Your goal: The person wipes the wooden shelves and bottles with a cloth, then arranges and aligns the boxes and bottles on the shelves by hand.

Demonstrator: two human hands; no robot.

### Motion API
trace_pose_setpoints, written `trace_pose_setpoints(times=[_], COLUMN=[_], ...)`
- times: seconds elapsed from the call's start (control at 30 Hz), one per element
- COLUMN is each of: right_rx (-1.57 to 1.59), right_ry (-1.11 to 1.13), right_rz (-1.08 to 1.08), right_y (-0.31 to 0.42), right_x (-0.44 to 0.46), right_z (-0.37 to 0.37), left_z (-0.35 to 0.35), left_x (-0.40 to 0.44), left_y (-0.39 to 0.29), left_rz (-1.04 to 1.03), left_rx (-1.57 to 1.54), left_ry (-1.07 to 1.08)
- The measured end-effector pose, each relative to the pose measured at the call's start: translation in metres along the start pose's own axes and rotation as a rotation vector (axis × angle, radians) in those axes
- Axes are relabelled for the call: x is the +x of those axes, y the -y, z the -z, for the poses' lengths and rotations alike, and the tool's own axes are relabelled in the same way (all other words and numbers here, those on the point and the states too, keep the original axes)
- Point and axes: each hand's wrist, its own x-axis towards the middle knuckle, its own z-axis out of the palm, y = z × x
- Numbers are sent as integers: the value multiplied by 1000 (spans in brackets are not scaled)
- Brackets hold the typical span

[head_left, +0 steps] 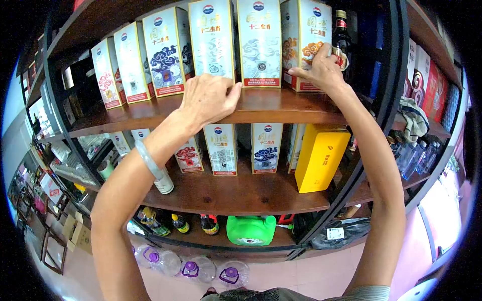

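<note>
A row of tall white liquor boxes with gold edges and red bases stands on the upper wooden shelf. My left hand is at the shelf's front edge, before the base of a box with pale grey clouds. Its fingers bend away from me, so their tips are hidden. Farther right, my right hand lies with thumb and fingers apart against the front of a box with orange clouds. A dark bottle with a red neck stands just beside that box.
On the shelf below are more white boxes, a leaning yellow box and a small white bottle. A green jug sits on the bottom shelf. Clear plastic jugs stand on the floor. A black upright is beside my right arm.
</note>
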Motion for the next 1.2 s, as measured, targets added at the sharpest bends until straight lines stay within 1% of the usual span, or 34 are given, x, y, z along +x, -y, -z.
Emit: trace_pose_setpoints(times=[0.13,0.2,0.23,0.33,0.47,0.57,0.77,0.83,0.97,1.2], right_rx=[3,-7,12,5,25,36,81,83,45,31], right_ry=[2,20,-2,32,6,10,0,-18,-82,-99], right_rz=[-24,-31,49,17,-23,-93,-134,-145,-165,-61], right_y=[8,9,5,5,6,17,22,23,17,11], right_x=[1,2,2,6,13,7,5,4,4,0], right_z=[-4,-4,-7,-9,-21,-14,-12,-13,-16,-12], left_z=[-5,-9,-10,-7,-9,-8,-7,-2,0,0], left_x=[-2,-1,-2,0,1,0,0,2,1,2], left_y=[2,6,7,4,7,6,5,1,0,-2], left_rz=[141,132,128,162,178,195,214,236,232,253], left_rx=[-143,-168,-181,-161,-157,-160,-152,-139,-155,-149], left_ry=[104,102,100,150,167,178,204,243,237,233])
